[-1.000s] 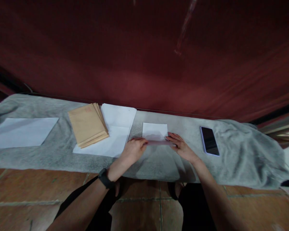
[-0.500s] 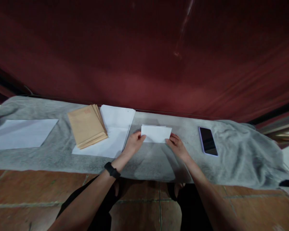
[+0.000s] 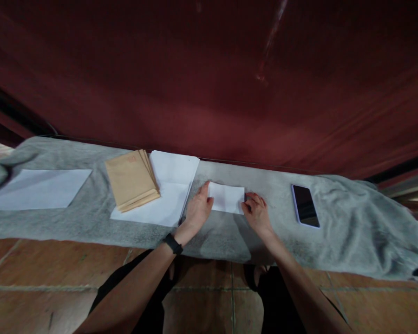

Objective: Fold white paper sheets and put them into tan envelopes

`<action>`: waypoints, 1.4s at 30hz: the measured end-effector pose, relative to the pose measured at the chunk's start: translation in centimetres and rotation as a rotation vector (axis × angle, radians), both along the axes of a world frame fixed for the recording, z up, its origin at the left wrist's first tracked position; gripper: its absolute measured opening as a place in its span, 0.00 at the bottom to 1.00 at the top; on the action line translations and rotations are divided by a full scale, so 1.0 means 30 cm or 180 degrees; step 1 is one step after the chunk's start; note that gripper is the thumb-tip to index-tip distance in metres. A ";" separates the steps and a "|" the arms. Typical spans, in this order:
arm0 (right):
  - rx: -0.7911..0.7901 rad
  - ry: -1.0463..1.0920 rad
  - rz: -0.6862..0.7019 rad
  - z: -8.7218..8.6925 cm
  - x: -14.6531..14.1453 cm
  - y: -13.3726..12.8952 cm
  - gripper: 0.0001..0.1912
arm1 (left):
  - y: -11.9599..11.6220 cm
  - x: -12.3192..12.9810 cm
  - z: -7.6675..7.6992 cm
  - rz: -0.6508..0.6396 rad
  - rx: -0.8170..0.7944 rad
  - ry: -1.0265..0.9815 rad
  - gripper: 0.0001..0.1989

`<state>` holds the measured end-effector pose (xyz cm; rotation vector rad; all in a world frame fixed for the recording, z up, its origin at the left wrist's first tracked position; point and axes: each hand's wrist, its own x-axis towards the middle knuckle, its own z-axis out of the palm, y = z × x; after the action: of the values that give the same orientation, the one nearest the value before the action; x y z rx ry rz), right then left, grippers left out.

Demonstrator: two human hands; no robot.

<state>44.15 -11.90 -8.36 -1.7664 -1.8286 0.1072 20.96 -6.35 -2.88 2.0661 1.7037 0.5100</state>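
A small folded sheet of white paper lies on the grey cloth between my two hands. My left hand is at its left edge, the forefinger by the upper corner and the thumb lower down on the edge. At the opposite edge, my right hand has its thumb and curled fingers against the paper. Left of my hands is a stack of white paper, partly covered by several brown envelopes with a faint red print on the top one.
Another white sheet lies at the far left of the grey cloth. A phone in a purple case is to the right of my hands. Behind the cloth rises a dark red surface, and tiles cover the floor.
The folded paper has come down flatter on the cloth; its layers now line up. My left fingers have slid up its left edge. The view has shifted slightly.
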 end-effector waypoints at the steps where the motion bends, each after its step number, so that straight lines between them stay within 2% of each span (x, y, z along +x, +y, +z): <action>1: 0.0022 -0.0044 0.0000 0.000 -0.002 -0.002 0.13 | -0.005 0.002 -0.002 -0.0019 0.0055 0.0115 0.30; 7: 0.0098 -0.0330 0.0001 -0.003 -0.009 -0.012 0.10 | -0.038 0.020 -0.001 -0.0169 0.0291 0.1018 0.22; 11: 0.0071 -0.0376 0.0041 -0.002 -0.010 -0.016 0.10 | -0.051 0.034 -0.013 -0.0485 0.0785 0.1508 0.23; 16: 0.0079 -0.0190 -0.0087 0.001 -0.011 -0.023 0.08 | -0.095 0.063 -0.060 -0.1543 0.1236 0.1317 0.20; 18: 0.0121 -0.0109 -0.0135 0.005 -0.015 -0.027 0.13 | -0.124 0.072 -0.079 -0.1858 0.1260 0.1127 0.25; 20: 0.0141 -0.0012 -0.0033 0.009 -0.029 -0.035 0.19 | -0.150 0.077 -0.094 -0.2005 0.1241 0.0999 0.31; 25: -0.0234 0.0342 0.0568 0.010 -0.118 -0.078 0.30 | -0.174 0.080 -0.114 -0.2022 0.1142 0.1034 0.34; 28: -0.0508 0.0173 0.0683 0.007 -0.174 -0.115 0.33 | -0.176 0.083 -0.116 -0.2058 0.1138 0.1213 0.32; 34: -0.0531 -0.0290 0.0520 0.015 -0.192 -0.157 0.34 | -0.180 0.080 -0.111 -0.2025 0.1149 0.1256 0.32; 42: -0.0395 -0.0794 0.0368 0.006 -0.161 -0.170 0.35 | -0.165 0.061 -0.137 -0.1843 0.0976 0.0999 0.31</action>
<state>39.31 -17.00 -8.17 -1.8252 -2.1442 0.0479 22.80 -11.30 -6.99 2.8362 1.1210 0.2775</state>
